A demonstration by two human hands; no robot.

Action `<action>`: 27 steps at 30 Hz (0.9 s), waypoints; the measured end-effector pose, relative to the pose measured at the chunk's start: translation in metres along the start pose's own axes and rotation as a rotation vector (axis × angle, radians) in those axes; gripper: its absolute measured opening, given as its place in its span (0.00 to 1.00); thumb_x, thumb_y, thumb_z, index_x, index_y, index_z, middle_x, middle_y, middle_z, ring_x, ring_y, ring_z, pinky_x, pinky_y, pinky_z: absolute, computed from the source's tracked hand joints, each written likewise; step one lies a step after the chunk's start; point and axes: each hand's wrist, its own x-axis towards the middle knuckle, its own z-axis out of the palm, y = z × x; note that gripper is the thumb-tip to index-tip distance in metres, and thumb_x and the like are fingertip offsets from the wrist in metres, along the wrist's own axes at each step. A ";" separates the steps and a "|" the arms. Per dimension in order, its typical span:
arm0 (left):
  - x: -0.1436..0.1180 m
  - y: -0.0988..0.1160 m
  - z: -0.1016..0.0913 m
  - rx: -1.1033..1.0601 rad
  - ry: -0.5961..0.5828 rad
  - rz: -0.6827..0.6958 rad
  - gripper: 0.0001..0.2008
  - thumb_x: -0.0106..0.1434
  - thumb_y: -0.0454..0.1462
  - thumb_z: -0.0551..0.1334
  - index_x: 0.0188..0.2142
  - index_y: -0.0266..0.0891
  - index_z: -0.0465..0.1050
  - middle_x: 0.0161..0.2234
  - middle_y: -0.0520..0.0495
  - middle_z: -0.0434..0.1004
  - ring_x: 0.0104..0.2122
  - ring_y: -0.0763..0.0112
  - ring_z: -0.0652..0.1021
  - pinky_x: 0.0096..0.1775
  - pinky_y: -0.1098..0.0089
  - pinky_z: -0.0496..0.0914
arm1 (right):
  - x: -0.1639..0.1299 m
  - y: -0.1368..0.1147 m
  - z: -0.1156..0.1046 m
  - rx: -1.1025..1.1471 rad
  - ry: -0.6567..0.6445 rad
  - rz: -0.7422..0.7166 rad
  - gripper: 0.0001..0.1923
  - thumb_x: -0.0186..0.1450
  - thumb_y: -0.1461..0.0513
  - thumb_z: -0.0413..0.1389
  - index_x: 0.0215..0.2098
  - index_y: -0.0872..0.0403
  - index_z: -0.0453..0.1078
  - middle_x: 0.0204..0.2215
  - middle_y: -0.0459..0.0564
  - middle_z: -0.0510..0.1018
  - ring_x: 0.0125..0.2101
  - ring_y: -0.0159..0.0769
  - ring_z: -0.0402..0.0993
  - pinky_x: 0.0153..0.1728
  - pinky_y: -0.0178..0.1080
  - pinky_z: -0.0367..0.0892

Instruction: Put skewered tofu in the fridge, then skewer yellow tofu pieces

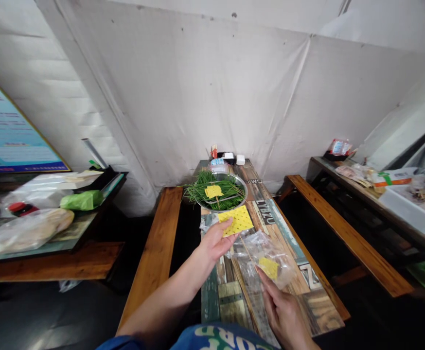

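Far left, we note a side table [70,233] with a green bag [82,200], a clear bag holding something pale [30,229] and a blue poster [4,136] behind it. A wooden bench [154,253] runs alongside the patterned table [234,296] in front of us.

Our left hand [216,242] reaches forward over the table; thumb and fingers pinch the near corner of a yellow dotted sheet [236,221], which is lifted just in front of the metal bowl [241,187]. The bowl holds green chives [201,189], with a smaller yellow piece [213,191] skewered on a stick lying on top of them. Beyond the bowl, at the wall end, we see a small tray of condiments [227,157].

Our right hand [283,313] lies low on the table, fingers stretched out loosely, fingertips touching a clear plastic bag [259,255] that has another yellow sheet [270,267] inside. Thin bamboo skewers [242,287] lie under the bag, along the table.

Farther right, a second bench [344,233], then a counter [380,199] crowded with packets and a white tray [413,206].
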 end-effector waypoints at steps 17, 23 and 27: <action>-0.010 -0.011 0.022 0.002 0.063 0.057 0.15 0.46 0.29 0.65 0.36 0.37 0.71 0.35 0.45 0.77 0.45 0.60 0.72 0.46 0.64 0.64 | -0.013 0.008 0.006 0.141 0.011 0.055 0.22 0.66 0.58 0.37 0.54 0.55 0.61 0.22 0.51 0.78 0.17 0.30 0.73 0.25 0.29 0.69; -0.013 -0.018 0.026 0.031 0.128 0.103 0.16 0.44 0.30 0.67 0.36 0.36 0.71 0.35 0.45 0.77 0.41 0.62 0.74 0.40 0.68 0.66 | -0.011 0.008 0.004 0.191 -0.025 0.050 0.22 0.65 0.60 0.38 0.55 0.55 0.58 0.29 0.52 0.79 0.23 0.31 0.75 0.30 0.29 0.69; -0.017 -0.015 0.031 0.063 -0.036 0.153 0.25 0.45 0.27 0.65 0.45 0.39 0.68 0.40 0.46 0.75 0.42 0.65 0.73 0.42 0.69 0.66 | -0.011 0.006 0.001 0.165 0.017 0.068 0.22 0.66 0.58 0.37 0.54 0.54 0.60 0.21 0.49 0.78 0.19 0.32 0.74 0.27 0.30 0.70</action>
